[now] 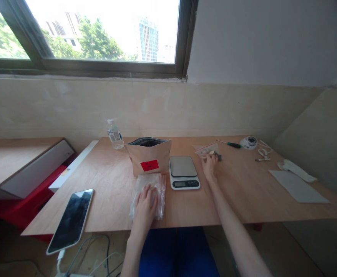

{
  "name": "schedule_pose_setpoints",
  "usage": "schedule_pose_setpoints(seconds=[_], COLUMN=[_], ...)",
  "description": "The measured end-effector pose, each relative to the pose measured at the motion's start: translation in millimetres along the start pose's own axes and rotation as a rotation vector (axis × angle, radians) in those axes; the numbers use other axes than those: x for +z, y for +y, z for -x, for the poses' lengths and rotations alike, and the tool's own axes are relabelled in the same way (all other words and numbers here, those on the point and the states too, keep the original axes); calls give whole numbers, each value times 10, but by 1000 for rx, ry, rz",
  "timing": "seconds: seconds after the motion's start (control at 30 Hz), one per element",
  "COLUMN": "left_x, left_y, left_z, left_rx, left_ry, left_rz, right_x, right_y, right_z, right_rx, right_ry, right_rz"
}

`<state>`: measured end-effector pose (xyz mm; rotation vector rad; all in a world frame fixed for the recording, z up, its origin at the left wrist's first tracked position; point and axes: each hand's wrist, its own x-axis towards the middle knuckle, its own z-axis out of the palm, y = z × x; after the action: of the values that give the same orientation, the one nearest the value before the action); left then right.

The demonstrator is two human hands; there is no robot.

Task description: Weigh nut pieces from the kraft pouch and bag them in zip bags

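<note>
Two bare hands at clear bags, a white digital scale with a grey plate [183, 166] between them.
The left hand [146, 202] lies loosely spread on stacked clear plastic bags [149, 179], before an upright brown pouch with a red label [136, 159]; the right hand [210, 165] touches a small clear, red-edged plastic bag [208, 148], its grip unclear.

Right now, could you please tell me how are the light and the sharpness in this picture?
Head view: the window is overexposed, its sky nearly white; in the head view, the top right corner darkens, and the clear bags under the left hand show pale sheen; also in the head view, print on the red label is too small to read.
</note>
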<state>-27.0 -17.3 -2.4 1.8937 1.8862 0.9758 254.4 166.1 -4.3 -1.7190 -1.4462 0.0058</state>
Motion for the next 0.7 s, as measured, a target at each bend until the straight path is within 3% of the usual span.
schedule_pose_setpoints(seconds=[0.07,0.17,0.27,0.3,0.4,0.5,0.57,0.7], left_x=[10,-67,-199,-244,-360,-428,-448,-448], left_y=[-75,-21,239,352,676,866,904,875], left_z=[-13,-39,-55,-57,-56,-49,-34,37], left_rx=[-2,0,48,62,60,65,71,24], left_ry=[-26,51,129,130,103,49,-69,-245], left_rz=[21,97,250,319,504,605,627,711], right_x=[-128,-448,-859,-990,-1285,-1406,-1415,-1312], right_y=[-43,-208,-516,-643,-1029,-1323,-1430,-1476], right_z=[-7,113,450,596,1019,1270,1324,1325], right_rx=[7,54,301,387,507,530,514,535], right_ry=[32,148,374,388,254,-159,-343,-439], right_rz=[-29,-171,-730,-873,-1110,-1222,-1287,-1312])
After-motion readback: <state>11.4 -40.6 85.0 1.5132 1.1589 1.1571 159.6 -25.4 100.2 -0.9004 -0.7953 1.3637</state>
